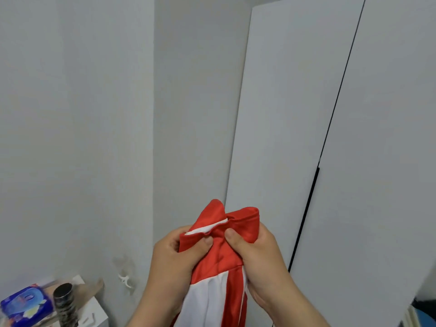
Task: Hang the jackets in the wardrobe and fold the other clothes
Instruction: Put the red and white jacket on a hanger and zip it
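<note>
I hold a red and white garment (221, 263) up in front of me, its bunched top edge raised and the rest hanging down out of frame. My left hand (174, 260) grips the top on the left, thumb pressed on the red fabric. My right hand (257, 253) grips the top on the right, thumb pinching a fold. The white wardrobe (306, 128) stands just behind, on the right, with its doors closed and a dark gap between them.
A grey wall fills the left and centre. At the bottom left a small white stand (94, 310) carries a blue packet (26, 303) and a dark cylindrical bottle (64, 303). A white hook (125, 279) sticks out of the wall.
</note>
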Action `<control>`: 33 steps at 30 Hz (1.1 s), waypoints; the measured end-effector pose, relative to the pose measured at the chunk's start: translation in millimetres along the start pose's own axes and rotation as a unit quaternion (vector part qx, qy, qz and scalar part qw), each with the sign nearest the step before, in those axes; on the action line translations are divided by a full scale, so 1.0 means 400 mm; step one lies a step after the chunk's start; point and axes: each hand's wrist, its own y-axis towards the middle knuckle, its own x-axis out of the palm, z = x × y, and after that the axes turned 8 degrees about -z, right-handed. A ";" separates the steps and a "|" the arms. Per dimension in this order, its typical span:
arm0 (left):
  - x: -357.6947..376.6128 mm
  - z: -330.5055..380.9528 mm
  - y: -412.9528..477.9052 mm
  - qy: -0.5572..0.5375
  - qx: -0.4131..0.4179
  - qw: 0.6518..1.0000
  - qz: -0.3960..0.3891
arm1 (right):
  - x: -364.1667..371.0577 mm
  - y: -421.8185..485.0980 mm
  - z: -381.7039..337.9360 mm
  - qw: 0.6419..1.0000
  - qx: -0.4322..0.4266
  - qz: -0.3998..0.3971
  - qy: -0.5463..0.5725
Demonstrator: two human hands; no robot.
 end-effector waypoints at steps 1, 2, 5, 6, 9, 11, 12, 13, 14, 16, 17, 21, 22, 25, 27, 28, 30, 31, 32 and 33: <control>0.014 -0.016 0.026 0.000 -0.003 1.000 0.002 | -0.020 0.018 0.005 1.000 0.004 0.011 0.001; 0.029 -0.032 0.052 -0.001 -0.009 1.000 0.001 | -0.041 0.037 0.010 1.000 0.008 0.020 0.003; 0.083 -0.082 0.137 0.000 -0.030 0.999 -0.012 | -0.118 0.107 0.022 0.999 0.016 0.046 0.014; 0.102 -0.099 0.167 0.001 -0.035 0.999 -0.013 | -0.147 0.132 0.026 0.998 0.017 0.054 0.018; 0.164 -0.147 0.258 -0.002 -0.053 0.998 -0.025 | -0.236 0.209 0.037 0.997 0.011 0.072 0.027; 0.203 -0.177 0.321 -0.004 -0.064 0.997 -0.032 | -0.293 0.262 0.040 0.996 0.008 0.080 0.031; 0.221 -0.194 0.353 -0.004 -0.069 0.997 -0.032 | -0.321 0.289 0.041 0.996 0.008 0.083 0.033; 0.240 -0.212 0.384 -0.003 -0.073 0.997 -0.031 | -0.351 0.315 0.042 0.996 0.009 0.088 0.032; 0.259 -0.228 0.411 -0.004 -0.078 0.996 -0.031 | -0.380 0.339 0.041 0.995 0.011 0.093 0.027; 0.295 -0.258 0.461 -0.014 -0.086 0.996 -0.030 | -0.440 0.387 0.039 0.994 0.016 0.105 0.006; 0.312 -0.272 0.483 -0.018 -0.090 0.995 -0.031 | -0.472 0.410 0.036 0.994 0.019 0.110 -0.009; 0.367 -0.324 0.565 -0.026 -0.100 0.994 -0.034 | -0.607 0.483 0.028 0.982 0.026 0.180 -0.052; 0.377 -0.338 0.584 -0.027 -0.103 0.994 -0.035 | -0.639 0.496 0.030 0.977 0.028 0.204 -0.056; 0.398 -0.379 0.635 -0.025 -0.117 0.992 -0.046 | -0.708 0.529 0.036 0.964 0.034 0.251 -0.080; 0.411 -0.406 0.667 -0.020 -0.124 0.990 -0.063 | -0.737 0.552 0.034 0.957 0.034 0.267 -0.109; 0.418 -0.419 0.681 -0.014 -0.125 0.989 -0.072 | -0.748 0.566 0.032 0.953 0.037 0.272 -0.129; 0.429 -0.443 0.707 0.003 -0.128 0.988 -0.088 | -0.773 0.602 0.031 0.942 0.046 0.282 -0.174; 0.433 -0.455 0.720 0.010 -0.129 0.987 -0.098 | -0.784 0.622 0.030 0.936 0.047 0.286 -0.199; 0.435 -0.465 0.732 0.014 -0.132 0.985 -0.108 | -0.794 0.643 0.030 0.930 0.044 0.291 -0.220; 0.435 -0.477 0.746 0.017 -0.135 0.984 -0.116 | -0.801 0.664 0.031 0.924 0.045 0.294 -0.240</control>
